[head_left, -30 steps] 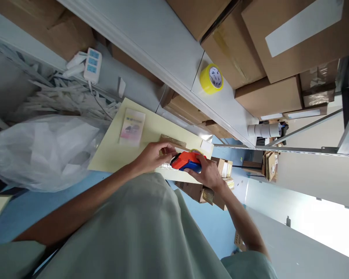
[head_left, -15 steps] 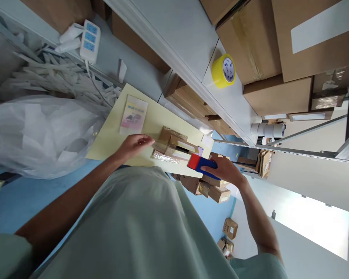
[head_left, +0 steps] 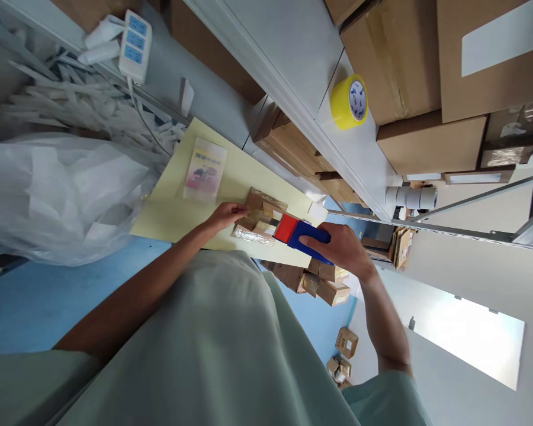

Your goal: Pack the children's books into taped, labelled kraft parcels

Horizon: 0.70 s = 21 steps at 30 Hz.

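Observation:
My right hand [head_left: 347,248] is wrapped round a red and blue tape dispenser [head_left: 308,238]. Its red head rests over the right part of a small cardboard box [head_left: 258,220], hiding some of it. At the box's left end is my left hand [head_left: 227,215], fingers closed together on its edge. Whether they also pinch a bit of tape cannot be seen. Beside the box lies a flat piece with shiny clear tape [head_left: 253,234]. Both sit on a pale yellow board [head_left: 164,210], where a printed leaflet [head_left: 205,170] lies to the left.
A grey shelf [head_left: 288,65] carries a yellow tape roll [head_left: 349,102], large cartons [head_left: 393,65] and white rolls [head_left: 411,197]. At left are a power strip [head_left: 135,47] and a plastic bag [head_left: 62,201]. More boxes [head_left: 324,283] stand on the blue floor beyond the board.
The tape dispenser first moved right off the box, turning its blue side up, then came slightly back left over it. My left hand drew away leftward, then returned to the box's left end.

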Tool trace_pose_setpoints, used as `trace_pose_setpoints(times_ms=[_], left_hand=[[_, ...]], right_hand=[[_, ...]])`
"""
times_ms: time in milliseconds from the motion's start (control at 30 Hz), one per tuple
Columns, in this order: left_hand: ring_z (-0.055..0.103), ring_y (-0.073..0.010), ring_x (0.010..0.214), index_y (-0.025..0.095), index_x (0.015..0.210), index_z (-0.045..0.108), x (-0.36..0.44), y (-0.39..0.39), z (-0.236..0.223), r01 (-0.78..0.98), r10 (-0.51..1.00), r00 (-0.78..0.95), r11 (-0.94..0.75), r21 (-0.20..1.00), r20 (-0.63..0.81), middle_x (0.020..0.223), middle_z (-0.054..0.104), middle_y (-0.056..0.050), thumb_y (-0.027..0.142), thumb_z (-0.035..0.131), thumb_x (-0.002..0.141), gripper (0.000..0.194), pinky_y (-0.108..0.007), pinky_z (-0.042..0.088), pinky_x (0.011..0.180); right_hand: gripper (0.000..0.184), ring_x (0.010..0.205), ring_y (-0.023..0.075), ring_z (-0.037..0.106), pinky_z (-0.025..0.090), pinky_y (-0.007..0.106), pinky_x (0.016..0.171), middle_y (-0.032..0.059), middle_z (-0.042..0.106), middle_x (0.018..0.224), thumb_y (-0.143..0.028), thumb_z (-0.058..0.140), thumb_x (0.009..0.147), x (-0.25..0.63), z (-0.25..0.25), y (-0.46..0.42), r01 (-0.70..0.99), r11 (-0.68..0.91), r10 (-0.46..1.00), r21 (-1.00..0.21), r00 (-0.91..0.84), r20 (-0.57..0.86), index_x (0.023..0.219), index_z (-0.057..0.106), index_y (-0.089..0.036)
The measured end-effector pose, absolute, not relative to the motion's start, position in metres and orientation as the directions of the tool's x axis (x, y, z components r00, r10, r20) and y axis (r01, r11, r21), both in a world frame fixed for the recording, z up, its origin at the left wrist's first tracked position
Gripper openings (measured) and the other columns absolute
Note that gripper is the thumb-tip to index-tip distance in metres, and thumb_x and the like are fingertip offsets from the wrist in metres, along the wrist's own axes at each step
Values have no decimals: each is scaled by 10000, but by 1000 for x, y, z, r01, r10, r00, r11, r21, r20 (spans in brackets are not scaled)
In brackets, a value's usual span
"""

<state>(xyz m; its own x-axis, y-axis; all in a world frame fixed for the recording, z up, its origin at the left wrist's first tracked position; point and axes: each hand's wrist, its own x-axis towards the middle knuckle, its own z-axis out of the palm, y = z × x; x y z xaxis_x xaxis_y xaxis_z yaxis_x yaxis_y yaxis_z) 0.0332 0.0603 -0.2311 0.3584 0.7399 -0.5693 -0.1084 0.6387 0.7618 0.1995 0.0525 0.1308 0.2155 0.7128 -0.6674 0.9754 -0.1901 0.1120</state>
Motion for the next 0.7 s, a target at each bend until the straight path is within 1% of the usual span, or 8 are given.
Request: trace_pose_setpoints(times_ms=[100,200,267,333,433,500,600,700], left_hand=[[655,-195,787,138,871,792,44,62,-240,-113,704,398,674,730,-589,750,760,-33,454,897,667,390,-289,506,705],[695,-235,806,173,819,800,53,61,-246,-89,683,409,690,718,-605,739,770,-44,423,868,636,318,-313,522,720],[722,-259,841,195,813,807,57,58,-249,-49,692,403,670,740,-599,777,793,-50,419,836,648,280,-323,529,747],[737,-271,872,209,820,810,58,55,-250,22,725,385,611,791,-571,836,814,-55,415,812,678,249,-326,522,773],[736,-258,888,212,861,811,57,50,-251,168,782,359,483,859,-510,909,827,-54,392,795,750,212,-309,498,782],[726,-234,901,206,918,809,55,46,-249,234,808,350,415,879,-474,947,824,-41,373,767,822,198,-289,480,787],[704,-203,943,200,1016,802,53,40,-246,270,821,349,373,888,-451,1000,814,-13,327,714,900,193,-265,455,819],[684,-196,947,200,1056,798,52,38,-245,299,822,345,361,883,-453,1041,811,-9,304,720,907,198,-264,454,846]], right_hand=[[577,721,200,662,363,292,605,41,741,797,-805,623,940,192,123,57,976,-175,717,132,218,-662,842,677,-239],[589,727,196,653,351,296,607,44,741,809,-807,616,947,189,118,60,978,-155,720,141,210,-661,802,648,-237],[587,740,199,652,352,300,614,49,746,828,-802,612,952,188,115,60,979,-141,721,144,201,-663,804,648,-235],[583,759,206,661,361,302,624,55,756,853,-802,609,956,187,113,59,980,-129,717,149,195,-669,835,666,-234],[561,818,230,695,388,303,645,68,774,893,-786,621,961,185,108,57,977,-123,703,173,208,-680,923,714,-235],[554,861,250,718,407,304,659,79,785,913,-777,621,969,183,105,55,975,-117,684,191,219,-696,970,738,-236],[579,884,265,735,426,310,669,92,795,934,-791,586,986,183,102,51,972,-92,658,217,222,-720,1021,752,-237],[599,882,262,734,437,312,677,94,796,947,-801,547,1003,185,103,50,969,-64,661,240,221,-717,1034,748,-237]])
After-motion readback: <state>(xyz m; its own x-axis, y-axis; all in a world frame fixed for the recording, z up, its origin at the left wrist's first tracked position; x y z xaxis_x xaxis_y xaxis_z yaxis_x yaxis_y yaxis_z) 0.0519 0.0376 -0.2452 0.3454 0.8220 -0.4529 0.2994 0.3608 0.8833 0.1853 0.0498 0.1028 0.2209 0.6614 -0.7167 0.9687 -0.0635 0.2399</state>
